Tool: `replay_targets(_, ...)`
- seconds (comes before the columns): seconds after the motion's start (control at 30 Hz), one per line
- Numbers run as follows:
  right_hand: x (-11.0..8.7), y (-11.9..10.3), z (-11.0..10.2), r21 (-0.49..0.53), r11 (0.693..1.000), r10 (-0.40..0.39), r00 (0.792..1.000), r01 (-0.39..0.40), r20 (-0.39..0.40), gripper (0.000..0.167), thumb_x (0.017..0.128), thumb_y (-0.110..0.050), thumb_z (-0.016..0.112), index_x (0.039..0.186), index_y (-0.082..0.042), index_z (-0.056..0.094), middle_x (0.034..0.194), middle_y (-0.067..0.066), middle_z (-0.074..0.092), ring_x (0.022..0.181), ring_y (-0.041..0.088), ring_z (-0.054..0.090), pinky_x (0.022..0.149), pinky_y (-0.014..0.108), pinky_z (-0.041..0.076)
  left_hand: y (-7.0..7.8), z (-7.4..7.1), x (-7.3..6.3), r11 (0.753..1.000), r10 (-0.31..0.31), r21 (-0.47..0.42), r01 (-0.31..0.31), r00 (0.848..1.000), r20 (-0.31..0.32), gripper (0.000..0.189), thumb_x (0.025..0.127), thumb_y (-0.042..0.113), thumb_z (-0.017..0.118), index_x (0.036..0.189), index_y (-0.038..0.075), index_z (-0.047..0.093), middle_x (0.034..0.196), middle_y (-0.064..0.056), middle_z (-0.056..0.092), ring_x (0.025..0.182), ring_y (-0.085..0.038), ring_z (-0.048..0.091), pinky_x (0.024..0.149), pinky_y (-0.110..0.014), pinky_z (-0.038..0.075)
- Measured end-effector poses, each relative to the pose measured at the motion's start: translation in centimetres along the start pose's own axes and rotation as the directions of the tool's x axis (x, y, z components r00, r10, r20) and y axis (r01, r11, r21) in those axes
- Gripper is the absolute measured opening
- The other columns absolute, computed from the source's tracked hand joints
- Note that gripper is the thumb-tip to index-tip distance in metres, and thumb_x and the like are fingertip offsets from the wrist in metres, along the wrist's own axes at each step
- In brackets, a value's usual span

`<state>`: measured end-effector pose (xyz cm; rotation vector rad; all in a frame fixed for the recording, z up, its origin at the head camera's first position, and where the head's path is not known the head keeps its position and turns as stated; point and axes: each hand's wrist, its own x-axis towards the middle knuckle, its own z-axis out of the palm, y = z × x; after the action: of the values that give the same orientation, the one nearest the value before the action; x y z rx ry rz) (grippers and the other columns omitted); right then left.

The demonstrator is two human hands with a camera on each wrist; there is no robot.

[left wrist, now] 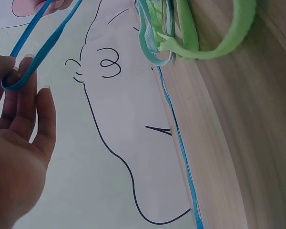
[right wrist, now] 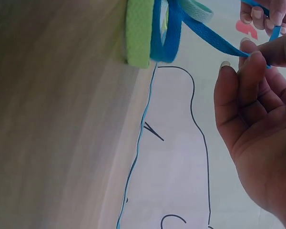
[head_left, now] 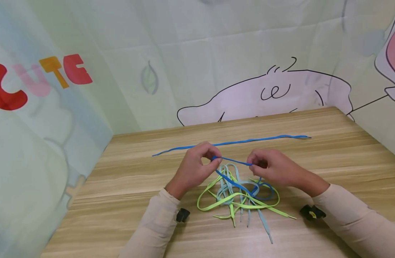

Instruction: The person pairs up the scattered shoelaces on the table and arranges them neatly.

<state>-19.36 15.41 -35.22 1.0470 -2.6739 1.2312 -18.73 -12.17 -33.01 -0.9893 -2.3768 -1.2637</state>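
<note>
Left hand (head_left: 195,166): fingertips and thumb are pinching a flat, bright-blue woven lace (head_left: 233,183). Right hand (head_left: 276,166): thumb and fingers are gripping a further stretch of the same lace. This lace is spanning the gap between the hands, with slack lengths hanging below both into the heap. Beneath and between the hands, a loose tangle is lying: flat, pale-blue woven laces (head_left: 263,224) and flat, yellow-green woven laces (head_left: 249,206), looping over one another. Beyond the hands, a second bright-blue lace (head_left: 249,141) is stretching nearly straight across the wood-grained tabletop (head_left: 120,186). Behind, a pale-green printed cloth (head_left: 126,71) is hanging, creased.
</note>
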Motion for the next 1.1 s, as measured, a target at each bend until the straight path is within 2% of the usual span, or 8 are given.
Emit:
replay_targets(0.17,-0.08,0.16,-0.20,0.017,1.000,0.021,1.000,-0.021,-0.016,0.005,0.096,-0.007,0.064,0.098,-0.010,0.067,0.079,-0.006,0.061,0.068,0.015,0.055,0.059,0.028,0.049,-0.14,0.01,0.00,1.000,-0.019,-0.006,0.019,1.000,-0.003,0.006,0.091,0.005,0.070,0.095,0.008,0.067,0.093,0.005,0.064,0.083,-0.010,0.060,0.080,-0.036,0.056)
replay_targets(0.37,-0.07,0.38,-0.49,0.069,0.996,0.052,0.998,-0.050,-0.025,0.006,0.099,-0.014,0.063,0.098,-0.011,0.067,0.077,-0.003,0.062,0.067,0.017,0.058,0.058,0.028,0.049,-0.23,-0.06,-0.02,0.999,-0.032,-0.007,0.032,0.999,-0.009,0.007,0.091,0.006,0.072,0.094,0.009,0.067,0.092,0.004,0.064,0.082,-0.010,0.059,0.079,-0.030,0.055)
replay_targets(0.53,-0.09,0.33,-0.65,0.069,0.997,0.051,0.997,-0.047,-0.060,0.008,0.099,-0.016,0.064,0.100,-0.010,0.068,0.073,-0.002,0.057,0.063,0.016,0.052,0.055,0.028,0.045,-0.25,-0.06,-0.06,0.999,-0.035,-0.006,0.034,0.999,-0.025,0.006,0.091,0.005,0.072,0.093,0.009,0.067,0.091,0.003,0.063,0.081,-0.011,0.059,0.079,-0.030,0.055)
replay_targets(0.67,-0.08,0.37,-0.62,0.069,0.997,0.024,0.996,-0.019,-0.080,0.007,0.097,-0.015,0.068,0.102,-0.010,0.067,0.071,-0.003,0.055,0.059,0.013,0.048,0.053,0.027,0.042,-0.29,-0.05,-0.09,0.999,-0.040,0.011,0.040,0.998,-0.043,0.005,0.091,0.007,0.072,0.093,0.008,0.068,0.091,0.004,0.063,0.081,-0.011,0.058,0.079,-0.031,0.055)
replay_targets(0.87,-0.12,0.49,-0.55,0.048,0.997,-0.051,0.992,0.057,-0.118,0.022,0.091,-0.009,0.074,0.111,-0.007,0.065,0.069,-0.005,0.051,0.055,0.011,0.047,0.051,0.026,0.043,-0.40,-0.11,-0.09,0.998,-0.059,0.020,0.060,0.997,-0.056,0.004,0.093,0.009,0.071,0.095,0.007,0.068,0.089,0.004,0.062,0.081,-0.010,0.059,0.079,-0.031,0.055)
replay_targets(1.1,-0.12,0.63,-0.56,-0.007,0.986,-0.167,0.968,0.169,-0.189,0.022,0.090,-0.001,0.072,0.110,-0.010,0.067,0.067,-0.011,0.046,0.054,0.006,0.041,0.050,0.024,0.039,-0.32,-0.21,-0.08,0.996,-0.079,0.037,0.082,0.994,-0.077,0.004,0.093,0.007,0.071,0.096,0.008,0.068,0.088,0.003,0.061,0.080,-0.009,0.059,0.079,-0.029,0.056)
